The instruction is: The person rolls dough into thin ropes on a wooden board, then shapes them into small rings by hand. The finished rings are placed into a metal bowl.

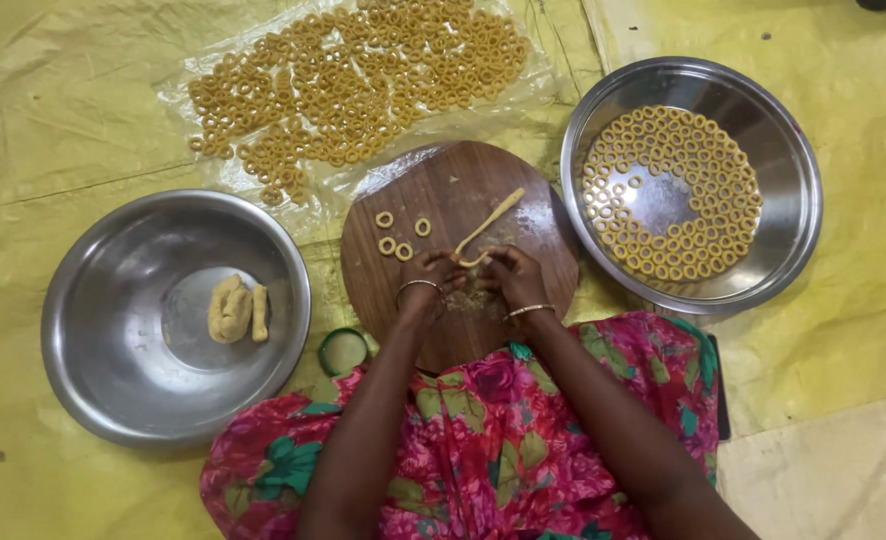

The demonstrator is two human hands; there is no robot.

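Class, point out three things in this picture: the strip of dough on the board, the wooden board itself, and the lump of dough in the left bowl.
Strip of dough (493,215), head view, middle of the strip.
Wooden board (463,180), head view, bare upper surface.
Lump of dough (231,308), head view, centre of the lump.

thin yellow dough rope (487,225), on board

A round board (460,250) lies in the middle, just before the person's lap. On it sit four dough rings (399,234) to the left and a dough rope (490,222) toward the right. Left of the board stands a bowl (93,330) with dough lumps (235,308) in it. Right of it stands a pan (793,160) holding many rings. Behind the board, a plastic sheet (188,70) carries more rings. A small lid (343,351) lies between bowl and board.
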